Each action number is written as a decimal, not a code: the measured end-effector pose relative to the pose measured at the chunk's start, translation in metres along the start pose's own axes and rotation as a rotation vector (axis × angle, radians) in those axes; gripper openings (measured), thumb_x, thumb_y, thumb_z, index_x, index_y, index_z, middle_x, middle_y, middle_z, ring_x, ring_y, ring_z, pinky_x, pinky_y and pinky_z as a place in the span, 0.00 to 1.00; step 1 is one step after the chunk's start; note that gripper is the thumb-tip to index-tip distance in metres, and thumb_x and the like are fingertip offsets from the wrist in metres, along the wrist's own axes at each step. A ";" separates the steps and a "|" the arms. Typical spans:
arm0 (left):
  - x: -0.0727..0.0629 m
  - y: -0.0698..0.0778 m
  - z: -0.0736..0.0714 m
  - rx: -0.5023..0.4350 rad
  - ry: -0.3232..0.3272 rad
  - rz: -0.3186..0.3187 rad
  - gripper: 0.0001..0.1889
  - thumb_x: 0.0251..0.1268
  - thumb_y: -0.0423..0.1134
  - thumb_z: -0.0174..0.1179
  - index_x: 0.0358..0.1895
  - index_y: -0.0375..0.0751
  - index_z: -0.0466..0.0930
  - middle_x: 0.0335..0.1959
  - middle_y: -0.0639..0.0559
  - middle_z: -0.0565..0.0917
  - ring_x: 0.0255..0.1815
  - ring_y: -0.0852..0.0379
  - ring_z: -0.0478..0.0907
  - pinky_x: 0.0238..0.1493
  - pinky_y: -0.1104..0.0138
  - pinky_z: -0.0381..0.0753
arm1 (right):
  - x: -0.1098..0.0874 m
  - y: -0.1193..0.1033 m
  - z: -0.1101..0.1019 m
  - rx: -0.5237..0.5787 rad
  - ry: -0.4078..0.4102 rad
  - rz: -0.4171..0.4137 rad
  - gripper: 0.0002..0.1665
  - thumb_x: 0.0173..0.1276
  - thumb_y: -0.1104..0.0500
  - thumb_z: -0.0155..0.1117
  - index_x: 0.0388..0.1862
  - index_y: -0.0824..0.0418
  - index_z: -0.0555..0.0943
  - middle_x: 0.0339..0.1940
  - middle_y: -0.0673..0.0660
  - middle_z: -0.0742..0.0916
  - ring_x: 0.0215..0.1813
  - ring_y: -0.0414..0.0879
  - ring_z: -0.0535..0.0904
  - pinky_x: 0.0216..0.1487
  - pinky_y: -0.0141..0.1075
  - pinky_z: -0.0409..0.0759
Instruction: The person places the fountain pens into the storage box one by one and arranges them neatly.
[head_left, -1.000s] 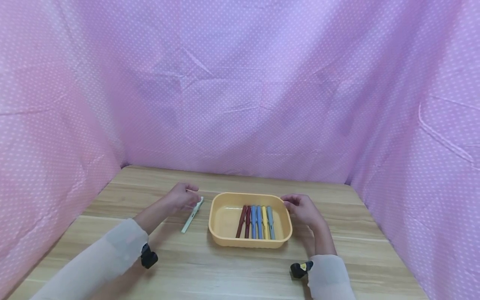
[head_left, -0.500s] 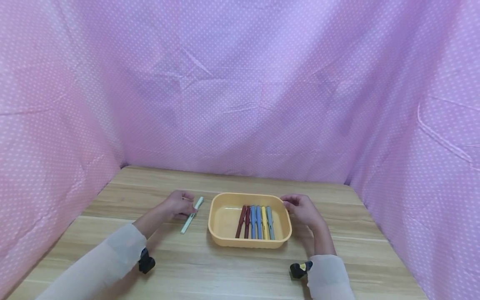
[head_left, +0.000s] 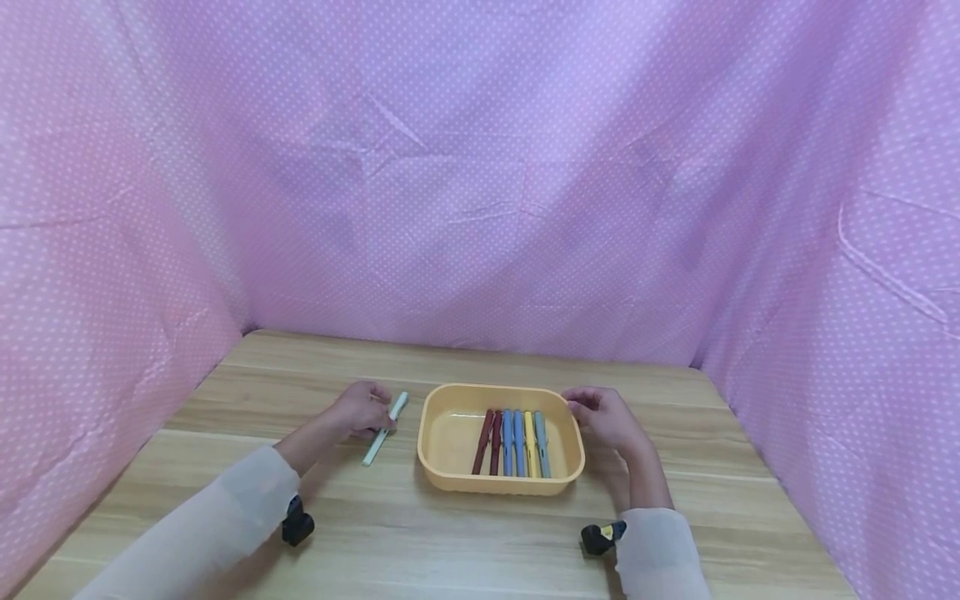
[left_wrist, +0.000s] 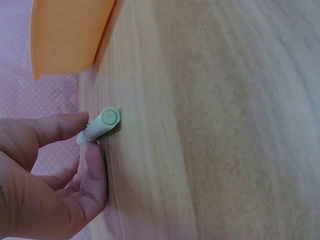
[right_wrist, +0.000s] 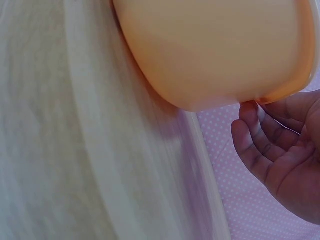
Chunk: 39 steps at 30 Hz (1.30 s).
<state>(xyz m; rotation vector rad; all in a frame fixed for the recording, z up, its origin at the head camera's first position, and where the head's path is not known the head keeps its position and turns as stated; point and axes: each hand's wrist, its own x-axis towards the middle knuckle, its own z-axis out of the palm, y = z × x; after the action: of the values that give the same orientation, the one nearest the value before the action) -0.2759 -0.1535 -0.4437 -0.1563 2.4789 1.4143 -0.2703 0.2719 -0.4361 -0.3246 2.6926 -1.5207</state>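
Observation:
A pale green pen (head_left: 373, 451) lies slanted on the table to the left of a yellow tray (head_left: 495, 485). My left hand (head_left: 363, 410) pinches it; in the left wrist view the thumb is on one side of the pen (left_wrist: 101, 125) and the fingers on the other. Inside the tray, dark red pens (head_left: 483, 442), blue pens (head_left: 508, 442), a yellow pen (head_left: 529, 442) and a grey-blue pen (head_left: 542, 446) lie side by side. My right hand (head_left: 611, 421) holds the tray's far right corner, its curled fingertips against the outer wall (right_wrist: 215, 60) in the right wrist view.
The wooden table (head_left: 420, 550) bears the tray and the pens. Pink dotted cloth (head_left: 480, 183) hangs behind the table and along both sides. Black wrist cameras (head_left: 297, 521) sit at both sleeves.
My left hand has come down onto the pale green pen and closed finger and thumb around it. My right hand and the tray have stayed in place.

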 end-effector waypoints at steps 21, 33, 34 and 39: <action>0.009 0.000 0.004 0.128 0.007 0.037 0.20 0.54 0.25 0.68 0.53 0.30 0.82 0.34 0.47 0.80 0.24 0.59 0.72 0.22 0.72 0.74 | 0.002 -0.002 0.000 0.014 0.007 0.030 0.14 0.78 0.66 0.58 0.56 0.72 0.82 0.48 0.64 0.88 0.48 0.52 0.85 0.51 0.41 0.88; 0.009 0.006 -0.002 0.022 0.011 0.046 0.23 0.57 0.25 0.65 0.58 0.27 0.78 0.38 0.44 0.82 0.22 0.60 0.69 0.22 0.73 0.71 | 0.004 0.003 0.001 0.006 0.007 0.021 0.13 0.78 0.67 0.57 0.55 0.72 0.82 0.47 0.64 0.88 0.45 0.50 0.85 0.46 0.37 0.88; 0.009 0.007 -0.002 0.012 0.012 0.046 0.22 0.56 0.25 0.65 0.57 0.27 0.79 0.39 0.44 0.82 0.23 0.59 0.70 0.22 0.73 0.71 | 0.004 0.003 0.001 0.007 0.008 0.019 0.13 0.78 0.67 0.57 0.55 0.73 0.82 0.47 0.64 0.88 0.45 0.50 0.85 0.46 0.37 0.88; 0.009 0.011 -0.006 -0.036 0.007 0.035 0.21 0.59 0.25 0.63 0.58 0.28 0.78 0.42 0.42 0.82 0.32 0.55 0.76 0.27 0.71 0.77 | 0.005 0.003 0.001 0.010 0.009 0.007 0.13 0.78 0.67 0.57 0.55 0.73 0.82 0.47 0.64 0.88 0.46 0.50 0.85 0.45 0.36 0.88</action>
<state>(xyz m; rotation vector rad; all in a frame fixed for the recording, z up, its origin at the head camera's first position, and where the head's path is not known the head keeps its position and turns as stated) -0.2878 -0.1527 -0.4341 -0.1261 2.4747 1.4757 -0.2753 0.2711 -0.4386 -0.3082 2.6894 -1.5370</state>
